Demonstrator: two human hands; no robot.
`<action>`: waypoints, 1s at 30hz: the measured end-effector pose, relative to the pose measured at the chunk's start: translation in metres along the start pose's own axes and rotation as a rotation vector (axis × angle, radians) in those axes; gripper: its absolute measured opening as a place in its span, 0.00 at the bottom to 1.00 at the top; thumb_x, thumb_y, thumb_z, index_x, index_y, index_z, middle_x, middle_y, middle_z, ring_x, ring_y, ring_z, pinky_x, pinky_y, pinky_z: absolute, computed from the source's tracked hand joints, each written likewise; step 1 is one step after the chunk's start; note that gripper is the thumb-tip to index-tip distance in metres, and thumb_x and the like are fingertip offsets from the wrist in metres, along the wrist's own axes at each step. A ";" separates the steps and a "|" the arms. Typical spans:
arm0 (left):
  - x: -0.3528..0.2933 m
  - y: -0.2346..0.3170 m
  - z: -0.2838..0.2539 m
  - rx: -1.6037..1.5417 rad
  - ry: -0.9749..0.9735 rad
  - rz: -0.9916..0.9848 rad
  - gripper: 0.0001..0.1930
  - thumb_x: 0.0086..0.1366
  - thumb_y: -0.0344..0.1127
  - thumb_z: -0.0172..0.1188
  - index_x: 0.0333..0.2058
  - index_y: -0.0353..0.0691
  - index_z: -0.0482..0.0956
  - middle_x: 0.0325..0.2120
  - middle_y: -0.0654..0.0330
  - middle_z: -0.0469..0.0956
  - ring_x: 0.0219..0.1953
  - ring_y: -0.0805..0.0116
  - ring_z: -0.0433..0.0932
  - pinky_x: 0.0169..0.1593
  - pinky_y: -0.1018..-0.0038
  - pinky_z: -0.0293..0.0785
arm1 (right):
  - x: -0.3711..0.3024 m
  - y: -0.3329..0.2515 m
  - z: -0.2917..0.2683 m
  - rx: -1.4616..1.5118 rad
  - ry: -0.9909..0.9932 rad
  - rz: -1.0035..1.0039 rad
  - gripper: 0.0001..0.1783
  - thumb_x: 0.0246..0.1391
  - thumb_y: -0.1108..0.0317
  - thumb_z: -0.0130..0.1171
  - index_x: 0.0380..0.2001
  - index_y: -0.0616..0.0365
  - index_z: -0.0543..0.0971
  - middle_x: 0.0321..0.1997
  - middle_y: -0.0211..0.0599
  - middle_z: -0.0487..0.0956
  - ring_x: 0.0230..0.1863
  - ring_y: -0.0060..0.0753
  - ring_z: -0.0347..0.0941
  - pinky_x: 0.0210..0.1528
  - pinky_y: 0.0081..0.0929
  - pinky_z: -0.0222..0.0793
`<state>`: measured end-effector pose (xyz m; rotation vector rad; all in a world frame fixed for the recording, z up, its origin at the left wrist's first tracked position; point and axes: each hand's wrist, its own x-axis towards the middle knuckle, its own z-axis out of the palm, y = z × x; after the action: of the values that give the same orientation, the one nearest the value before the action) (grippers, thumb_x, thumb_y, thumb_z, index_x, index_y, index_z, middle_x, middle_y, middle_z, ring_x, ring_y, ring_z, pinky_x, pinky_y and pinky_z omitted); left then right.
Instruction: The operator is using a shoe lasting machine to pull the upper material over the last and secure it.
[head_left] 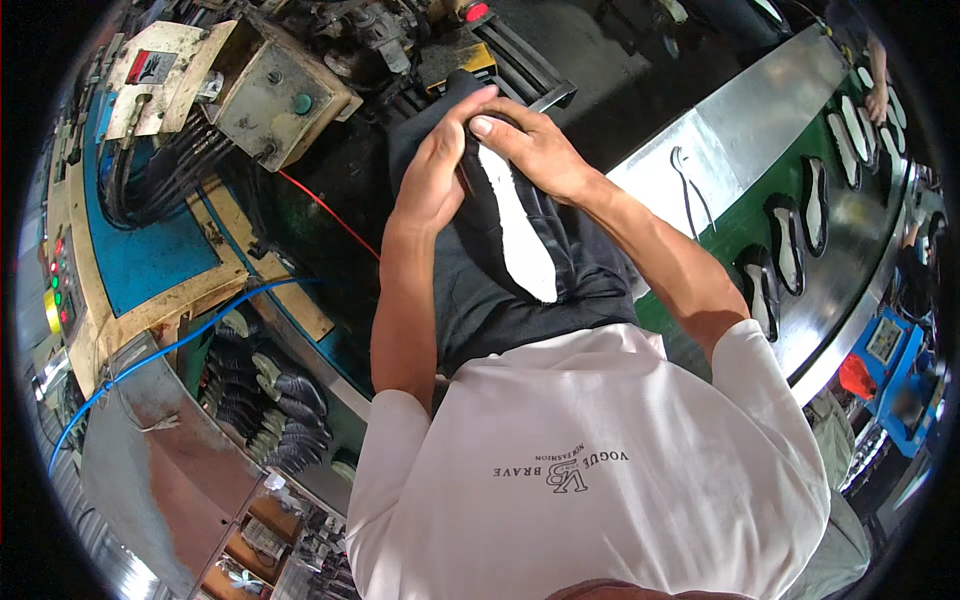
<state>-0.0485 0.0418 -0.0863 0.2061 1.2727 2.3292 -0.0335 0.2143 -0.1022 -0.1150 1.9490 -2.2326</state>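
A black shoe upper with a white insole board (522, 240) lies over my dark-trousered lap, one end toward my body. My left hand (437, 165) is closed along the left side of its far end, fingers pressed against the dark material. On the other side my right hand (535, 152) wraps over the same end, its thumb near the tip of the white board. The fingertips of both hands meet at the top, and the shoe's far tip is hidden under them.
Pincers (690, 190) rest on a metal ledge at right. Several black shoe uppers (785, 240) stand along a green conveyor. Another person's hand (877, 105) reaches in far right. A machine control box (285, 105) stands upper left, above a rack of dark shoe forms (290, 400).
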 end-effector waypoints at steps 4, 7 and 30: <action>0.012 -0.012 -0.004 0.185 0.003 0.024 0.28 0.79 0.57 0.57 0.60 0.37 0.81 0.56 0.57 0.80 0.61 0.67 0.75 0.69 0.69 0.66 | 0.001 -0.003 0.002 0.053 0.000 -0.027 0.27 0.76 0.51 0.57 0.60 0.66 0.80 0.57 0.41 0.84 0.58 0.27 0.77 0.63 0.30 0.72; 0.006 -0.014 -0.003 0.252 0.083 0.035 0.19 0.81 0.46 0.58 0.55 0.35 0.82 0.52 0.59 0.82 0.57 0.70 0.77 0.66 0.71 0.68 | -0.008 -0.016 -0.006 0.527 -0.078 0.321 0.31 0.78 0.44 0.51 0.65 0.61 0.76 0.62 0.38 0.80 0.62 0.28 0.73 0.70 0.32 0.66; -0.001 -0.010 -0.009 0.679 0.120 0.186 0.16 0.81 0.40 0.54 0.56 0.34 0.80 0.50 0.57 0.82 0.54 0.68 0.78 0.62 0.71 0.72 | -0.011 0.008 -0.011 -0.004 -0.176 -0.001 0.37 0.70 0.52 0.65 0.72 0.64 0.69 0.68 0.47 0.76 0.70 0.35 0.69 0.74 0.33 0.63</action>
<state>-0.0476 0.0387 -0.0994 0.4206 2.1508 1.9831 -0.0239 0.2261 -0.1106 -0.3019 1.8610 -2.1394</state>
